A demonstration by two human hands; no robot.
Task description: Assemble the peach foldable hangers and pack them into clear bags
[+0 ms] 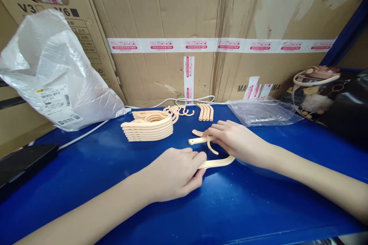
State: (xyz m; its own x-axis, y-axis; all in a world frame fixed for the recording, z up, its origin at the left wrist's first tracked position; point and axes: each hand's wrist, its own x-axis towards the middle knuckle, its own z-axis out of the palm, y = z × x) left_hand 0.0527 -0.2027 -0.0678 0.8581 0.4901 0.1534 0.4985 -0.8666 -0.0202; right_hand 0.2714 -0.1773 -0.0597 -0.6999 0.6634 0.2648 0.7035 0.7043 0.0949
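My left hand (178, 172) is closed, thumb and fingers pinching one end of a cream plastic folding hanger's curved arm (217, 163). That arm bends up towards my right hand (240, 139), which is closed around hanger parts. From under the right fingers sticks out a straight arm end (197, 141) with a small hole, and below it hangs a curved hook (212, 148). Another curved piece (197, 133) shows just behind; whether the right hand touches it is hidden. How the parts join is covered by the right palm.
A neat stack of folded hangers (148, 132) lies left of centre, with loose hooks (181, 111) and a row of curved arms (205, 112) behind. Around the blue table (247, 206) are a white parcel bag (57, 72), a clear plastic bag (264, 113), a black device (25, 164) and cardboard boxes (161, 72).
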